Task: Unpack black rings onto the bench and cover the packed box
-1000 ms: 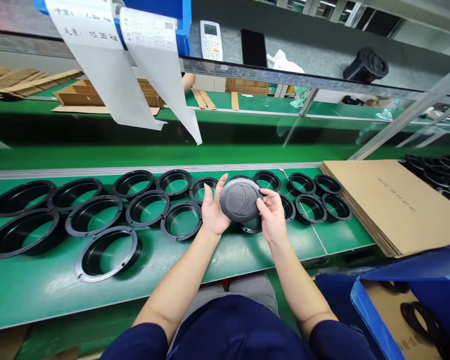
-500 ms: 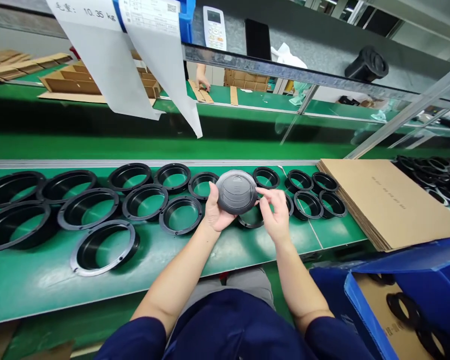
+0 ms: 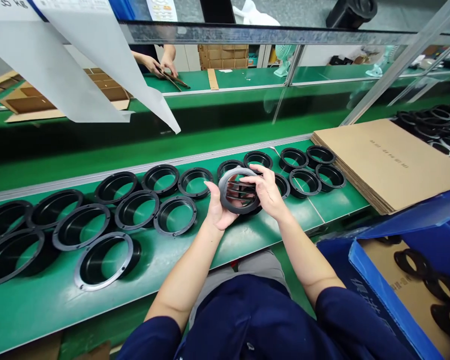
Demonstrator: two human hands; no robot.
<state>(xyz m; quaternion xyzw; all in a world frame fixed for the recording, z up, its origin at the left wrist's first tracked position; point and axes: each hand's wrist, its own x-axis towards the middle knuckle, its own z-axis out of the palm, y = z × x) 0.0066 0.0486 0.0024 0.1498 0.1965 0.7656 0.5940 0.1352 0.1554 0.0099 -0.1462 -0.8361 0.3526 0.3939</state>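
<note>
Round black plastic vent cover (image 3: 239, 191), centre frame, now flipped slatted-underside up; left hand (image 3: 218, 210) grips its rim, right hand (image 3: 267, 192) pinches the far edge.

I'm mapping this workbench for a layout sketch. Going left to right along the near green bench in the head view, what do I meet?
Rows of black rings → left hand → round vent part → right hand → smaller rings → cardboard stack.

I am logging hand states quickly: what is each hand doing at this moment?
Left hand: closed on the left edge of the round black vent part.
Right hand: fingers on the same part's right side, holding it too.
</note>
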